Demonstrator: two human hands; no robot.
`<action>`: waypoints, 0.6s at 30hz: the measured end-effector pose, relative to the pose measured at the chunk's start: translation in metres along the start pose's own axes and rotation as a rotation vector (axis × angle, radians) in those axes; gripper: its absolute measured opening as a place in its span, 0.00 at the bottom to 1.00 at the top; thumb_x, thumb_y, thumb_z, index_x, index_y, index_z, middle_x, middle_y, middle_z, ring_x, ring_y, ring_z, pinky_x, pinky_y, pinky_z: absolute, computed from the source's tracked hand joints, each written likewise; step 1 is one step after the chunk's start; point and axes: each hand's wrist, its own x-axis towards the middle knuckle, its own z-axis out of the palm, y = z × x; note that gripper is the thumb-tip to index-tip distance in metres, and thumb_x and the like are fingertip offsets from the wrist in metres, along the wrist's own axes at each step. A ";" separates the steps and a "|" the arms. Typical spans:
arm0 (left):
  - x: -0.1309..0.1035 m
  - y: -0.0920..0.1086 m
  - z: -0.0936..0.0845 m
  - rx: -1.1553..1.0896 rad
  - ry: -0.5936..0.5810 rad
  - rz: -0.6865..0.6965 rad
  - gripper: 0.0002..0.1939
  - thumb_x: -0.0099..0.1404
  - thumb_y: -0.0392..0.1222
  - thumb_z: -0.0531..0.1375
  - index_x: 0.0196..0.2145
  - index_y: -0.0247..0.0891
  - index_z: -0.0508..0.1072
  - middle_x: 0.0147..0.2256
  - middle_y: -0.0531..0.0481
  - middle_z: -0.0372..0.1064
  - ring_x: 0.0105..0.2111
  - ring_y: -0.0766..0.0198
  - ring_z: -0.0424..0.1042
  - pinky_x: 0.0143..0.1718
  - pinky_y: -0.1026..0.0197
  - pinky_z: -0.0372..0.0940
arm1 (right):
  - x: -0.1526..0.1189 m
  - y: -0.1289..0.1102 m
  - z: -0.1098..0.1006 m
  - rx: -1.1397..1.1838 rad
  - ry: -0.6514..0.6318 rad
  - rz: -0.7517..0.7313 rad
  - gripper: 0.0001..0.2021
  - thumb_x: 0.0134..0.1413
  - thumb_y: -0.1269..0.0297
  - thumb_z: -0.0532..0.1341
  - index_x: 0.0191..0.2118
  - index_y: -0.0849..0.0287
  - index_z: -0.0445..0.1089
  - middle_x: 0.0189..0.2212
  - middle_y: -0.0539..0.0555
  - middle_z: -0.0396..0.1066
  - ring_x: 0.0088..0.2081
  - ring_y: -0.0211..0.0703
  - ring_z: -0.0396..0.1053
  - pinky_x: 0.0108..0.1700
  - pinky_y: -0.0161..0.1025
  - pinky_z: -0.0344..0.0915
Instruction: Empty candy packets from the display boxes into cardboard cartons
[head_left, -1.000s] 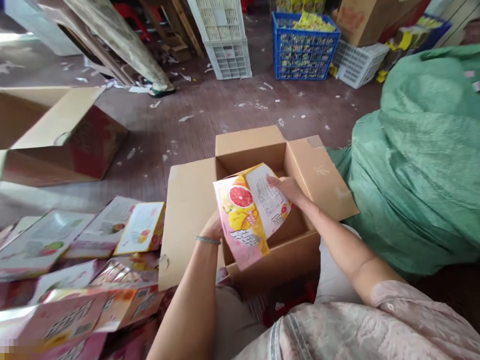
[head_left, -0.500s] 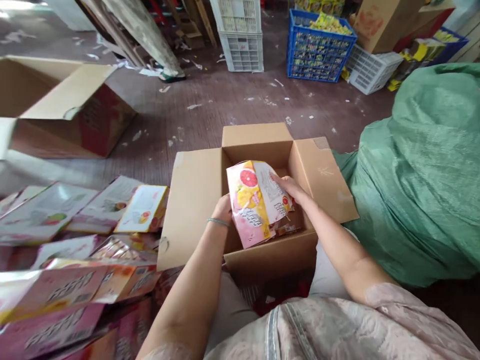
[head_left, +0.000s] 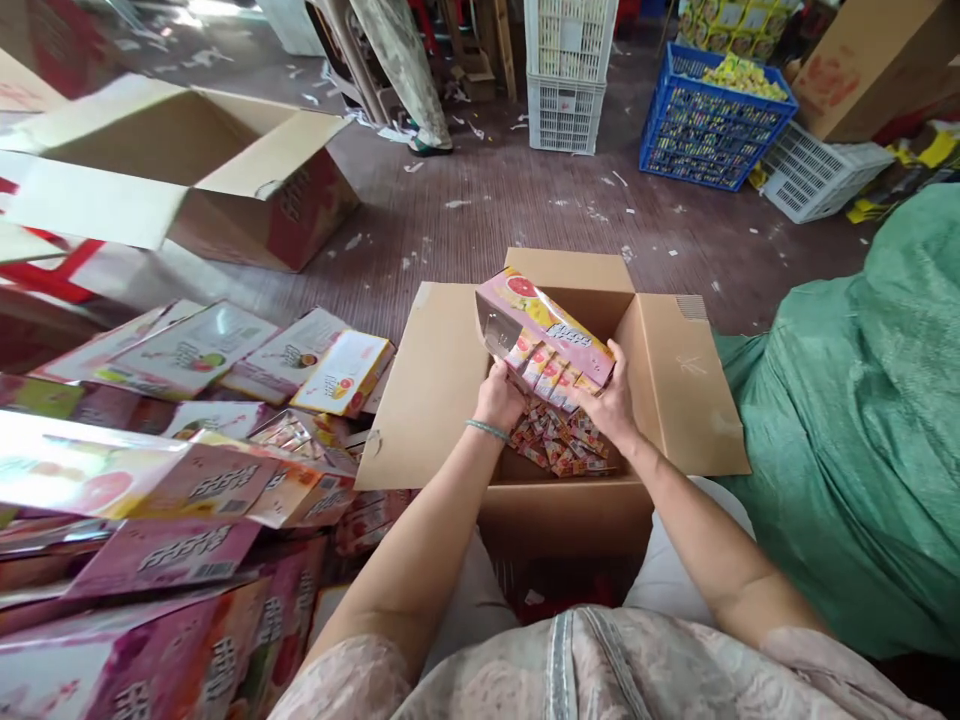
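Note:
Between my hands is a pink and yellow printed box (head_left: 555,325) with grapefruit pictures, tilted over an open cardboard carton (head_left: 517,500). My left hand (head_left: 501,400) grips its lower left end, and my right hand (head_left: 611,400) clasps its right end. Small wrapped sachets (head_left: 551,375) show in a row along the box's near side. More loose sachets (head_left: 562,445) lie on the carton's bottom, below the box. The carton stands in front of my knees with its flaps (head_left: 397,385) folded outward.
Many printed boxes (head_left: 202,350) are heaped at my left. A larger open carton (head_left: 247,220) stands beyond them. Green sacking (head_left: 862,420) bulges at the right. Farther off are stacked white crates (head_left: 566,110), a blue crate (head_left: 712,120) and a person's leg (head_left: 405,70).
Both hands have turned the printed box, so its side with the row of sachets now faces me. Loose sachets in the carton show more fully. The view has swung left.

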 end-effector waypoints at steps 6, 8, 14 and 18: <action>-0.003 0.043 -0.010 0.044 -0.205 0.135 0.37 0.67 0.74 0.59 0.58 0.41 0.76 0.51 0.38 0.79 0.53 0.43 0.79 0.55 0.45 0.75 | 0.029 -0.008 -0.051 0.063 -0.229 -0.051 0.67 0.43 0.29 0.73 0.80 0.54 0.40 0.74 0.66 0.56 0.70 0.63 0.62 0.74 0.59 0.60; -0.010 0.039 -0.007 0.064 -0.343 0.052 0.37 0.67 0.71 0.62 0.57 0.36 0.78 0.51 0.34 0.80 0.57 0.38 0.77 0.58 0.42 0.74 | 0.033 -0.011 -0.060 0.050 -0.220 -0.048 0.67 0.43 0.24 0.70 0.80 0.52 0.42 0.74 0.65 0.56 0.72 0.65 0.60 0.74 0.60 0.59; -0.031 0.024 0.005 0.035 -0.358 0.060 0.32 0.65 0.66 0.64 0.53 0.36 0.78 0.50 0.35 0.81 0.57 0.37 0.77 0.58 0.39 0.74 | 0.029 -0.015 -0.055 -0.017 -0.118 -0.055 0.68 0.43 0.11 0.53 0.80 0.52 0.44 0.75 0.65 0.55 0.76 0.66 0.52 0.73 0.61 0.58; -0.035 0.020 0.005 0.116 -0.358 0.004 0.25 0.65 0.56 0.66 0.51 0.35 0.79 0.49 0.38 0.81 0.56 0.40 0.78 0.58 0.42 0.75 | 0.033 -0.011 -0.057 0.008 -0.054 -0.113 0.65 0.43 0.09 0.44 0.76 0.51 0.56 0.71 0.62 0.62 0.74 0.64 0.55 0.74 0.59 0.56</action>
